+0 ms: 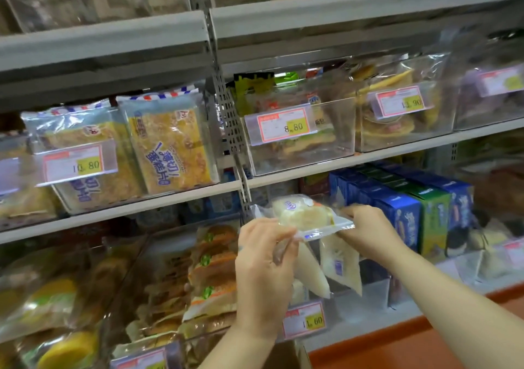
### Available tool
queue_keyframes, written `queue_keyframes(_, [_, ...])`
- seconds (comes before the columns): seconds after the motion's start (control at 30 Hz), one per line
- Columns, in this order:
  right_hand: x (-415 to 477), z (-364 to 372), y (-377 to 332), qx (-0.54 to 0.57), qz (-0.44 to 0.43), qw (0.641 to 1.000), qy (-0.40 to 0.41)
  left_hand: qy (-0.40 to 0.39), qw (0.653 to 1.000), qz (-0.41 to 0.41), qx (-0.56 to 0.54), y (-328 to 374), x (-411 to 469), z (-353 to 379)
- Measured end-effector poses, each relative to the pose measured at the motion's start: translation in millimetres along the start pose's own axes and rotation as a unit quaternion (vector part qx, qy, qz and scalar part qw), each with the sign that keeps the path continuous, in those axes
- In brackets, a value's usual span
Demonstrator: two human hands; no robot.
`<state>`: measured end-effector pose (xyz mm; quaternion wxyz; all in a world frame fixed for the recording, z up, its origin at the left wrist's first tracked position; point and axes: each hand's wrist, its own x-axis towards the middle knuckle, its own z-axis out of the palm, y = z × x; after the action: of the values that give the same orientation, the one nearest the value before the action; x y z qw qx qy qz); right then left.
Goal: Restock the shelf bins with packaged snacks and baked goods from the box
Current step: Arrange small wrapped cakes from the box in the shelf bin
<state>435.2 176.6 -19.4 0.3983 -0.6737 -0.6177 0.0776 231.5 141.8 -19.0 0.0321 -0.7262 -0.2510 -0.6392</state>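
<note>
Since the bun pack [303, 215] probably has to slot in beside the packs [341, 266] in the bin [371, 292] below, I hold it level above them: left hand [263, 258] pinching its left seal, right hand [368, 232] gripping the right edge; box not in view.

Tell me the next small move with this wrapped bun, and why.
Probably lower the wrapped bun into the clear bin just below it. The left hand and right hand pinch its wrapper edges, and similar white packets already stand in that bin.
</note>
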Motion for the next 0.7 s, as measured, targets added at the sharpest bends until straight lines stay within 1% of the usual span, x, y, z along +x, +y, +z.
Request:
queue_keyframes(0.07, [-5, 4, 1, 0.002, -0.015, 0.999, 0.028, -0.003, 1.0, 0.004, -0.005, 1, 1, 9])
queue_keyframes(0.13, [-10, 8, 5, 0.027, -0.042, 0.996, 0.067, -0.01, 1.0, 0.009, -0.011, -2, 1, 16])
queue_keyframes(0.23, [-16, 15, 17, 0.043, -0.016, 0.996, 0.079, -0.021, 1.0, 0.001, -0.018, -10, -2, 29])
queue_keyframes(0.3, [-22, 20, 27, 0.063, 0.004, 0.993, 0.096, -0.026, 0.999, -0.021, -0.023, -16, -3, 38])
queue_keyframes(0.4, [-29, 23, 41, 0.076, -0.012, 0.989, 0.125, -0.033, 0.998, -0.047, -0.028, -19, -1, 49])
queue_keyframes(0.43, [-32, 22, 44, 0.077, -0.019, 0.987, 0.141, -0.036, 0.998, -0.051, -0.029, -18, 0, 52])
queue_keyframes(0.5, [-37, 19, 44, 0.075, -0.04, 0.975, 0.205, -0.046, 0.997, -0.049, -0.033, -16, 3, 58])
queue_keyframes(0.57, [-43, 16, 43, 0.035, -0.094, 0.959, 0.266, -0.055, 0.998, -0.028, -0.034, -15, 5, 65])
queue_keyframes(0.63, [-47, 17, 50, -0.018, -0.132, 0.955, 0.267, -0.076, 0.996, -0.012, -0.036, -18, 6, 71])
queue_keyframes(0.7, [-48, 15, 56, -0.001, -0.126, 0.967, 0.222, -0.132, 0.99, -0.033, -0.031, -24, 6, 76])
